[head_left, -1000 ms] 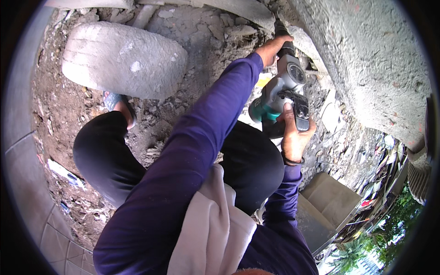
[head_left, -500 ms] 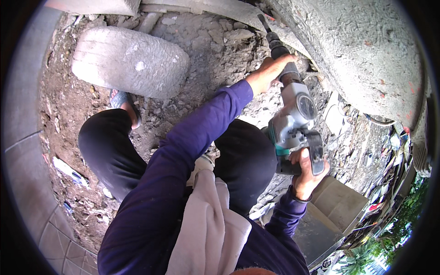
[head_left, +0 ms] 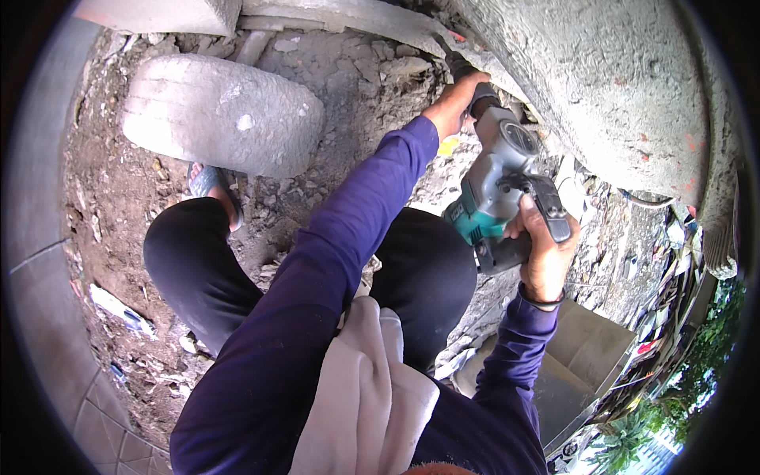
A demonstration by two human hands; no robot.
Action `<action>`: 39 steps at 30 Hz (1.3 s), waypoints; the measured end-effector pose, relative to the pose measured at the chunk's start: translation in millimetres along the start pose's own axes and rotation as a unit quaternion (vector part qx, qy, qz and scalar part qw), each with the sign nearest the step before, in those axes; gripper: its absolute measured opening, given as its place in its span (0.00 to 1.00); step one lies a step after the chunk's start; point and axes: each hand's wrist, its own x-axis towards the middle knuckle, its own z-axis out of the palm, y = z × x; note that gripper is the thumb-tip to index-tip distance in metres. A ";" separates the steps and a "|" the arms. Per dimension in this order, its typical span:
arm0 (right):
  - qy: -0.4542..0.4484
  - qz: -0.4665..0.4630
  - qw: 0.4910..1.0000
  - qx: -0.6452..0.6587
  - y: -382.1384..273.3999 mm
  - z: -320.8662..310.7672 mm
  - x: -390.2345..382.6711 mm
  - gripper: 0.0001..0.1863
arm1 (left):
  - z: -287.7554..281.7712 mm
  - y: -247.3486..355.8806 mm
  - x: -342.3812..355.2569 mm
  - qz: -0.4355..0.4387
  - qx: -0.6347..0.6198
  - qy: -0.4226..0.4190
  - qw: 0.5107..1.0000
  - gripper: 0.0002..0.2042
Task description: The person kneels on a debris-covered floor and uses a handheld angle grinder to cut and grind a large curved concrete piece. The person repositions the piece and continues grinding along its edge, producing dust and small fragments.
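A grey and green rotary hammer drill (head_left: pixel 495 178) slants across the right half of the view, its bit end toward the top. Near the chuck, my left hand (head_left: pixel 457 103) wraps around the front of the tool. My right hand (head_left: pixel 546 245) is closed on the black rear handle. The bit reaches up to the gap between a concrete edging beam (head_left: pixel 348 12) and a large rounded concrete mass (head_left: pixel 609 95); whether its tip touches the concrete I cannot tell.
A loose concrete block (head_left: pixel 222 115) lies on the rubble to the left, beyond my sandalled foot (head_left: pixel 210 182). Paving tiles (head_left: pixel 39 261) run along the left rim. A brown box-like thing (head_left: pixel 586 356) stands at lower right, near a heap of scraps (head_left: pixel 673 309).
The drill has moved up and slightly left with both hands on it. My right hand has shifted up and to the right, and more of the green casing shows.
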 end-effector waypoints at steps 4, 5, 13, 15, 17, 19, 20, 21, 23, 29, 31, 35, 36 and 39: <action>-0.008 0.008 1.000 -0.007 -10.8 6.0 0.5 0.12 | -3.6 2.8 0.4 0.007 -0.010 -0.004 1.000 0.18; -0.002 0.013 1.000 -0.014 -12.9 8.9 -0.3 0.12 | -5.6 3.3 1.0 0.001 -0.013 -0.004 1.000 0.17; 0.002 0.000 0.999 -0.051 -16.1 24.6 -4.1 0.12 | -15.2 8.1 0.6 0.004 -0.010 0.001 1.000 0.16; -0.003 -0.004 0.999 -0.044 -15.4 23.5 -2.6 0.12 | -15.2 9.9 -0.8 0.000 -0.013 -0.009 1.000 0.16; -0.008 -0.005 0.999 -0.039 -15.2 21.9 0.1 0.12 | -14.3 11.3 -1.3 0.002 -0.016 -0.016 1.000 0.16; -0.003 -0.006 0.999 -0.037 -15.0 20.9 2.7 0.12 | -13.4 11.8 -0.9 0.012 -0.019 -0.013 1.000 0.16; -0.008 -0.005 0.999 -0.031 -14.8 20.7 3.4 0.12 | -12.8 11.4 -0.6 0.015 -0.029 -0.016 0.999 0.16; -0.006 -0.004 1.000 -0.026 -14.7 20.8 4.4 0.12 | -12.8 11.5 0.3 0.013 -0.031 -0.018 0.999 0.16; -0.003 -0.006 1.000 -0.025 -13.3 21.8 5.3 0.12 | -13.2 11.1 2.6 0.027 -0.028 -0.005 0.999 0.16; 0.006 0.003 0.997 -0.078 2.7 41.9 16.1 0.11 | -24.7 19.9 20.0 0.028 -0.053 -0.010 0.998 0.18; -0.006 -0.037 0.999 -0.031 13.4 60.0 27.2 0.13 | -33.9 30.7 30.4 0.036 -0.031 -0.018 0.999 0.17; 0.001 -0.051 0.998 -0.046 36.0 85.8 41.7 0.11 | -54.1 39.4 44.9 0.037 -0.031 -0.029 0.998 0.19; -0.003 -0.042 0.999 -0.034 40.6 87.1 40.4 0.11 | -56.2 43.4 48.0 0.046 -0.009 -0.007 0.999 0.20; 0.003 -0.010 1.000 -0.021 51.7 74.1 33.1 0.12 | -57.2 38.0 42.2 0.036 0.032 0.006 0.999 0.22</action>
